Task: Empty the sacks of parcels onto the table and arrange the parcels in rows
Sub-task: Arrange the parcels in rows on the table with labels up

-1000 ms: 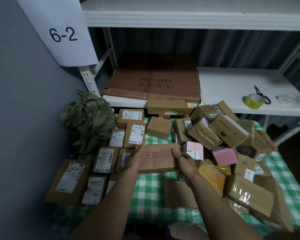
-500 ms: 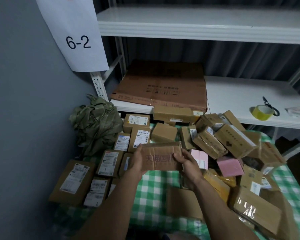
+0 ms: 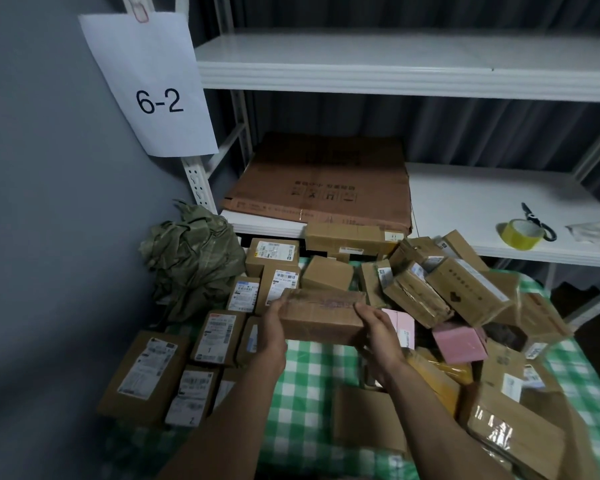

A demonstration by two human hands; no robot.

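Observation:
I hold a long brown cardboard parcel [image 3: 321,315] above the green checked table [image 3: 305,382]. My left hand [image 3: 274,327] grips its left end and my right hand [image 3: 378,329] grips its right end. Its printed face is tipped up and away from me. To the left, several labelled parcels [image 3: 215,337] lie in rows. On the right is a loose heap of brown parcels [image 3: 465,299] and a pink box [image 3: 459,342]. A crumpled green sack [image 3: 194,261] sits at the table's back left corner.
A white shelf [image 3: 482,202] behind the table carries a flattened cardboard sheet [image 3: 323,181], a yellow tape roll [image 3: 520,233] and scissors [image 3: 537,220]. A paper sign reading 6-2 [image 3: 153,88] hangs on the rack post. A grey wall closes the left side.
Both hands have lifted the long parcel up and away, and tipped it so its printed face turns upward. The view has tilted up a little.

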